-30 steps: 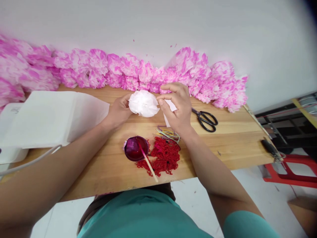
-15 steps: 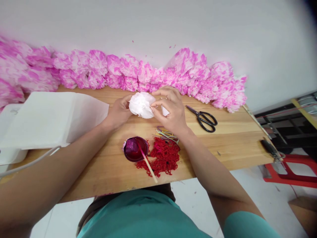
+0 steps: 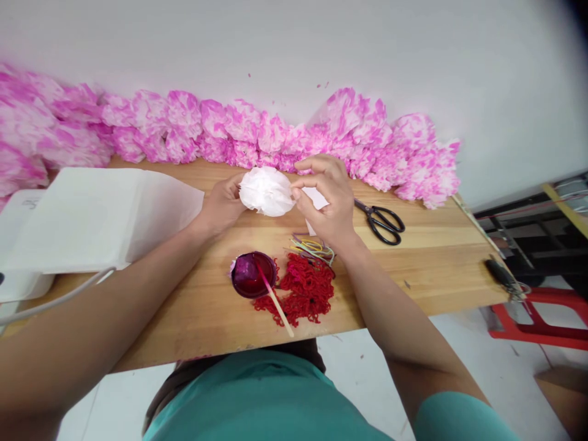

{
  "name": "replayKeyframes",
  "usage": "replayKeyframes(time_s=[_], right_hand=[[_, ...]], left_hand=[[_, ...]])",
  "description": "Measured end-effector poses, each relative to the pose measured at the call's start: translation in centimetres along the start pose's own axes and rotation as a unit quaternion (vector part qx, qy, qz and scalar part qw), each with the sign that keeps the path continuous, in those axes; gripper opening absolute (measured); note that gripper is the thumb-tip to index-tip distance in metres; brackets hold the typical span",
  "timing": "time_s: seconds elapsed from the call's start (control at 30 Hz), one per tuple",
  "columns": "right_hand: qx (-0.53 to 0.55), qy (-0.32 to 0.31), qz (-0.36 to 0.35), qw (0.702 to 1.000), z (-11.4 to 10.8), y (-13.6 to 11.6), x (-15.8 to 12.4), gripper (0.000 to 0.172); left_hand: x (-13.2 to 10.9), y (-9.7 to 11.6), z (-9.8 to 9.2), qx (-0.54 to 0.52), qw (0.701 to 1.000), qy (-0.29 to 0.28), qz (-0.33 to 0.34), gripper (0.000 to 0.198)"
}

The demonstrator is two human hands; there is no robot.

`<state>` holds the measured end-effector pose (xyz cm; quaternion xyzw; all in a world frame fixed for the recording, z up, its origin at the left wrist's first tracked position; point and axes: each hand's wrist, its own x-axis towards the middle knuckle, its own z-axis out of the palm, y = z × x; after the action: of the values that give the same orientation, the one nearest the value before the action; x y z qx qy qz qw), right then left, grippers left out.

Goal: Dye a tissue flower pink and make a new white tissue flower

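A white tissue-paper flower with ruffled layers is held above the wooden table. My left hand grips it from the left, with part of the fingers hidden behind the paper. On the other side, the thumb and index finger of my right hand pinch the flower's right edge. Below the hands stands a small dark bowl of purple-red dye, and a stick with a pink-stained end leans in it. Beside the bowl lies a heap of red yarn-like strands. Thin coloured ties lie just above the heap.
Pink-and-white paper flowers line the back of the table against the wall. Black-handled scissors lie to the right, near a white paper piece. White sheets cover the left, where a cable runs. A red stool stands right.
My right hand has moved slightly right, drawing the flower's edge outward. The flower looks rounder and fuller. My left hand stays nearly in place.
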<state>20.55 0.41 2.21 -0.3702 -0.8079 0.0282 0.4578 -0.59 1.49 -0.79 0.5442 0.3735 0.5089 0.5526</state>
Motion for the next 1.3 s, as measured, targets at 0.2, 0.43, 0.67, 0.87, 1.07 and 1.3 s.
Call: replayKeyframes(time_s=[0.2,0.43,0.67,0.87,1.07,1.3], right_hand=[[-0.009,-0.035,-0.044,0.998,0.0,-0.2,0.1,0.012],[-0.026,-0.048,-0.047,0.997,0.6,0.3,-0.1,0.01],[-0.027,-0.04,-0.056,0.997,1.1,-0.2,-0.2,0.006],[-0.02,-0.031,-0.036,0.999,0.7,-0.4,-0.1,0.005],[0.004,-0.055,-0.001,0.998,1.2,-0.9,-0.2,0.01],[0.067,0.002,0.106,0.992,1.9,-1.5,-0.5,0.019]], left_hand=[[0.0,-0.2,-0.2,0.001,1.0,-0.005,-0.006,0.04],[0.0,-0.1,-0.1,-0.017,1.0,-0.009,-0.007,0.042],[0.0,0.1,0.1,-0.019,1.0,-0.024,-0.005,0.04],[-0.2,0.5,0.2,-0.019,0.999,-0.027,-0.018,0.04],[-0.3,0.4,0.2,0.029,0.999,-0.036,-0.019,0.04],[-0.1,0.1,0.0,0.024,0.997,-0.072,-0.013,0.045]])
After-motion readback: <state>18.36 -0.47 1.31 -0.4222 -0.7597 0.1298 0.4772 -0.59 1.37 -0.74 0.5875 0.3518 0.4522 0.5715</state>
